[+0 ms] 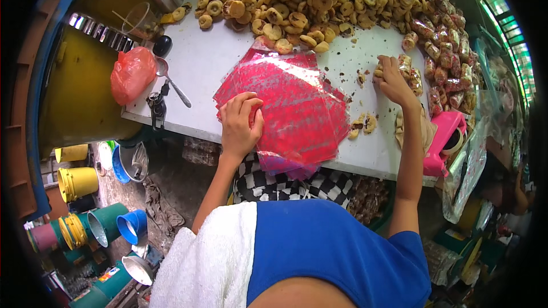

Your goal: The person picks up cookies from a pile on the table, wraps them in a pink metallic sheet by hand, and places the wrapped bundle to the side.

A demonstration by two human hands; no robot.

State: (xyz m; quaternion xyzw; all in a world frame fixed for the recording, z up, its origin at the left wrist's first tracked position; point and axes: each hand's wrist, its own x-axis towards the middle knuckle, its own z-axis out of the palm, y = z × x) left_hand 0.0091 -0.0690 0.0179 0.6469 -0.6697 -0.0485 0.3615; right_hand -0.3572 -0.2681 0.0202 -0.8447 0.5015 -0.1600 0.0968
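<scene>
A fanned stack of clear plastic wrapping sheets with red print (295, 107) lies on the white tabletop before me. My left hand (240, 126) rests at the stack's left edge, fingers curved and thumb apart, gripping nothing that I can see. Over at the right, my right hand (394, 83) has its fingers around a short roll of biscuits (378, 71); its palm side is hidden. Just beside those fingers lie wrapped biscuit rolls (415, 81). A large heap of ring-shaped biscuits (299, 0) covers the far side of the table, some touching the sheets' top edge.
Many wrapped rolls (447, 60) are piled along the right edge. A pink tape dispenser (443, 141) stands at the near right corner. Broken biscuits (364, 124) lie beside the sheets. Leftward are a spoon (173, 83), keys (157, 109) and a red plastic bag (133, 75).
</scene>
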